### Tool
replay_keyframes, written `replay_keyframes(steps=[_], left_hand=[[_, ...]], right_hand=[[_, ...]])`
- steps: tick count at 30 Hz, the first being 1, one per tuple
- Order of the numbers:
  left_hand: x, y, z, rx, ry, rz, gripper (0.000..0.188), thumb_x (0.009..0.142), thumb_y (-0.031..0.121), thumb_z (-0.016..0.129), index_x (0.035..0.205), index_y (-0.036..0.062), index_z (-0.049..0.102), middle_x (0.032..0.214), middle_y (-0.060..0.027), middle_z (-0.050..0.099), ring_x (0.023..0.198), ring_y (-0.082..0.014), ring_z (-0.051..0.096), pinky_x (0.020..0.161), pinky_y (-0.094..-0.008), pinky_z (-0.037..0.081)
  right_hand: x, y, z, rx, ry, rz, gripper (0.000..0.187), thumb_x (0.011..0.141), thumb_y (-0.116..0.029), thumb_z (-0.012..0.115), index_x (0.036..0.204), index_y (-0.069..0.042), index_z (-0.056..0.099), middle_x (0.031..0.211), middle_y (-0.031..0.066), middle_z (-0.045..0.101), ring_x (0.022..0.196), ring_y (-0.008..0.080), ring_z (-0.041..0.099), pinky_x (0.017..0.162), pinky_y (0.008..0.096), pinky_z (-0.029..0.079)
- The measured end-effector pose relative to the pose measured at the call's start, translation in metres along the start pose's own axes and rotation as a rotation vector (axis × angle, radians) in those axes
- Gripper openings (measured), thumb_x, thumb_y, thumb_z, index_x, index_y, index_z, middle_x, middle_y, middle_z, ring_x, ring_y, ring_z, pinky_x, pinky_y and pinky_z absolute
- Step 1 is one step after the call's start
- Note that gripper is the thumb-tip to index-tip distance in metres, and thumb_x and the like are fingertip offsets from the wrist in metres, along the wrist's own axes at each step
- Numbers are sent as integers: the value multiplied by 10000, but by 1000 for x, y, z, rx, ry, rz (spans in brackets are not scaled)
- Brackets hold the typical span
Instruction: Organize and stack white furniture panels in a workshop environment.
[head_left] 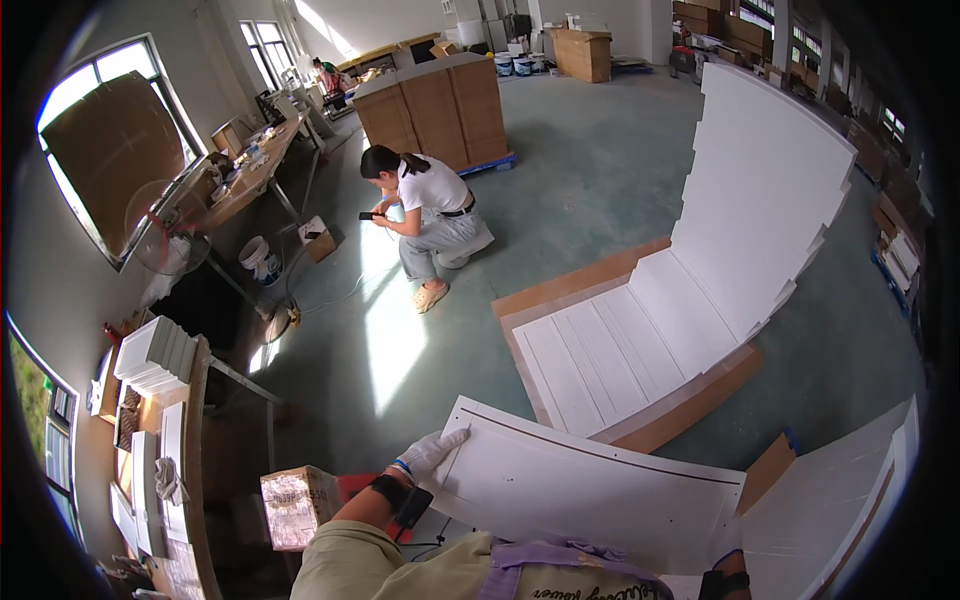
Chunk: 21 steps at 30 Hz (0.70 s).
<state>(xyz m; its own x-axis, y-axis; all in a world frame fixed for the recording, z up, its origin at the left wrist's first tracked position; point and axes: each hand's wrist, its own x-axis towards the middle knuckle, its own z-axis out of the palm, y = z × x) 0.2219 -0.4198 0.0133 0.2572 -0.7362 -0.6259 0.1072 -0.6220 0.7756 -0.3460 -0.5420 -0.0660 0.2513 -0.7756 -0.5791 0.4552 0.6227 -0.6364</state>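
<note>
A long white panel (590, 485) with a dark groove along its far edge and small holes lies across in front of me, tilted. At its left end my left hand (432, 455), in a white glove, grips the edge with the fingers partly out of sight behind the board. Near the panel's right end, my right forearm shows with a dark wrist strap (724, 582); that hand's fingers are hidden. More white boards (835, 510) stand close beside it at the lower right.
White boards (620, 345) lie on brown cardboard (690, 405) on the floor ahead; a tall stack (755, 200) rises behind them. Another person (430, 205) squats holding a phone. A cardboard box (300, 508) sits at my left, beside a workbench with white panels (155, 355).
</note>
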Motion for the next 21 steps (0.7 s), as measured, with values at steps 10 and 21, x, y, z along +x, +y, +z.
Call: replay_keyframes(steps=[10,21], left_hand=[[126,104,54,208,-90,-65,671,818,591,509,1105,-11,580,987,-128,625,860,-200,601,794,-291,453],[197,150,142,179,85,-145,653,835,545,523,1160,-21,540,1041,-120,610,949,-201,568,856,-309,430]], right_hand=[[107,-19,-125,-93,-111,-117,572,929,-497,290,1249,-51,448,1205,100,522,1089,294,483,914,371,414],[240,-163,-64,138,154,227,681,901,-582,185,1275,-78,448,1223,125,518,1113,319,483,925,404,416]])
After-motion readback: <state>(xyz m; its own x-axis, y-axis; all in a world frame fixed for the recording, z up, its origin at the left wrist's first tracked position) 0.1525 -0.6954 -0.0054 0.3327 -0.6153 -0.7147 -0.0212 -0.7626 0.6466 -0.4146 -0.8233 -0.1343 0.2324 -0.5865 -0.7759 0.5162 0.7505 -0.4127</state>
